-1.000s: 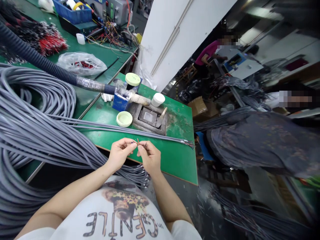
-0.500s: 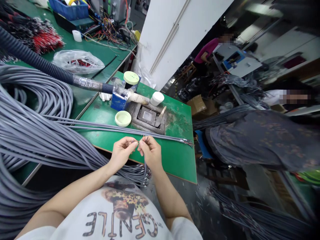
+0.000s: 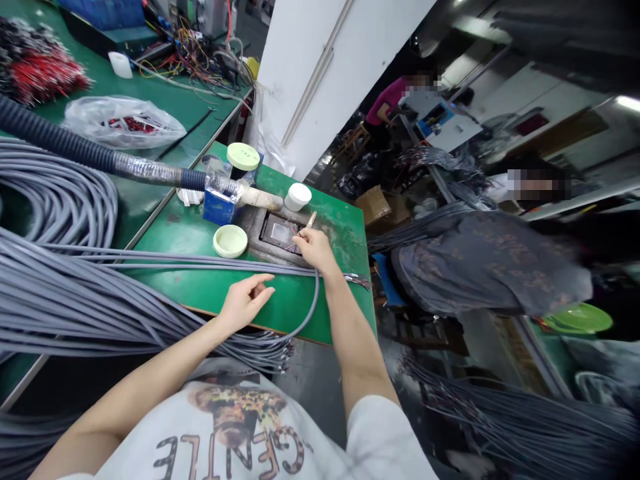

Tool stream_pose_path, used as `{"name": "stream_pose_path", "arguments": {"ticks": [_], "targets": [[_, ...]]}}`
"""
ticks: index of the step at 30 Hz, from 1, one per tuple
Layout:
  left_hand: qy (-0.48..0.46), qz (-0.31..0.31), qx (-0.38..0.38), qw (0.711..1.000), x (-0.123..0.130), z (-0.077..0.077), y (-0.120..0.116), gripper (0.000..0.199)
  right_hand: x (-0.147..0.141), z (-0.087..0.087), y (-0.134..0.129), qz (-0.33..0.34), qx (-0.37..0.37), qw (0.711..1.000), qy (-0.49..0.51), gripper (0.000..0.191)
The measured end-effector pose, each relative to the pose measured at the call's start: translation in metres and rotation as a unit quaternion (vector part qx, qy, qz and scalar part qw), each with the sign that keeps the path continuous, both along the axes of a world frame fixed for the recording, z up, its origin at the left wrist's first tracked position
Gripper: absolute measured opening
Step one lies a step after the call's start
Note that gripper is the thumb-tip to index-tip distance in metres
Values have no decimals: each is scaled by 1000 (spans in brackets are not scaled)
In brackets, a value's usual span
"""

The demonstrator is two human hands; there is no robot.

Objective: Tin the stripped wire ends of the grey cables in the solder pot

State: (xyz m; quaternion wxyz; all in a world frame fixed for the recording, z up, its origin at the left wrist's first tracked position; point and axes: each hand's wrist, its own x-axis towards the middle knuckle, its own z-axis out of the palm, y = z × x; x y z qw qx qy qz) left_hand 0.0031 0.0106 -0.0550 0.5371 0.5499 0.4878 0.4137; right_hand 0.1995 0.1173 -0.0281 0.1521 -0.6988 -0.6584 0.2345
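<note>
My right hand (image 3: pixel 316 250) pinches the end of a grey cable (image 3: pixel 315 303), its thin stripped wires fanning out at the right side of a solder pot (image 3: pixel 256 245). The cable's sheath bends down from that hand toward the table's front edge. Inside the pot's dark frame shows a square silvery surface (image 3: pixel 281 232). Whether the wire tips touch it, I cannot tell. My left hand (image 3: pixel 246 300) hovers near the front edge, thumb and forefinger apart, holding nothing. Between the pot and my left hand, several grey cables (image 3: pixel 240 265) lie across the green table.
A fume hose (image 3: pixel 150 167) ends at a nozzle beside the pot. Around it stand a pale green lid (image 3: pixel 230 240), a white tub (image 3: pixel 298 196) and a lidded jar (image 3: pixel 243 157). Large cable bundles (image 3: pixel 100 293) fill the left. A person in dark patterned clothing (image 3: pixel 490 263) is at right.
My right hand has moved forward from beside my left hand to the solder pot, carrying the cable end. My left hand has let go of the wires and opened. The view has shifted slightly right.
</note>
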Motion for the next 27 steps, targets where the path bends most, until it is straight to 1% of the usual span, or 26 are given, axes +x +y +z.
{"name": "stream_pose_path", "arguments": {"ticks": [2, 3, 6, 10, 14, 19, 27], "targets": [[8, 0, 1, 1000, -3, -2, -1, 27, 3, -3, 16, 13, -36, 996, -78, 20], [7, 0, -3, 1000, -3, -2, -1, 28, 3, -5, 22, 17, -49, 994, -100, 20], [6, -4, -13, 1000, -3, -1, 1, 28, 3, -12, 36, 26, -68, 990, -123, 18], [6, -10, -13, 1000, -3, -1, 2, 27, 3, -20, 47, 41, -90, 985, -142, 17], [10, -18, -15, 1000, -4, -3, 2, 28, 3, -24, 54, 51, -106, 980, -158, 16], [22, -27, -9, 999, -3, -4, 3, 28, 1, -24, 59, 58, -122, 976, -170, 15], [38, -34, 3, 999, -3, -5, 3, 29, 2, -25, 62, 52, -130, 975, -175, 14]]}}
